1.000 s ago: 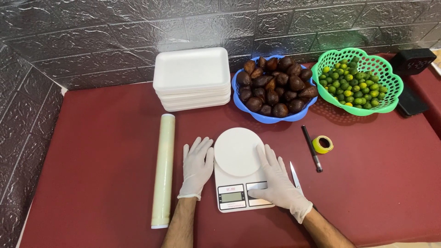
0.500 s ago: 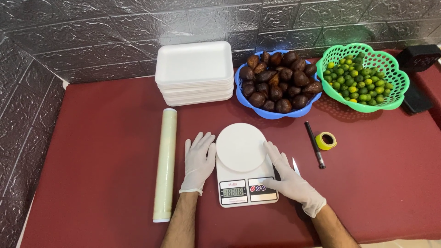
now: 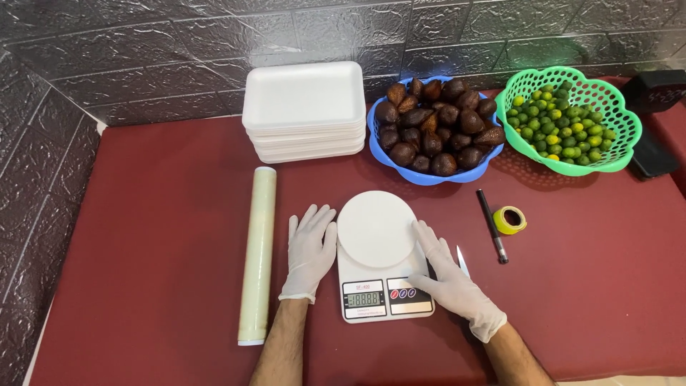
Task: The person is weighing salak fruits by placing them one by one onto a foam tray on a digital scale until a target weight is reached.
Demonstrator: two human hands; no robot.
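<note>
Gloved hands, left (image 3: 310, 251) and right (image 3: 449, 276), lie flat and empty beside the kitchen scale (image 3: 379, 259), right thumb seemingly on its buttons—press lightly.

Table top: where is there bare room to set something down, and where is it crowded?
Bare red table lies left of the film roll, and also front right, below the pen and tape roll. It is crowded at the back: foam trays, blue basket, green basket. Left hand and right hand flank the scale.

- The small blade (image 3: 462, 261) is half hidden behind the right hand (image 3: 450, 282).
- The black device (image 3: 661, 118) is cut off by the right edge.
- Both forearms leave the bottom edge.
</note>
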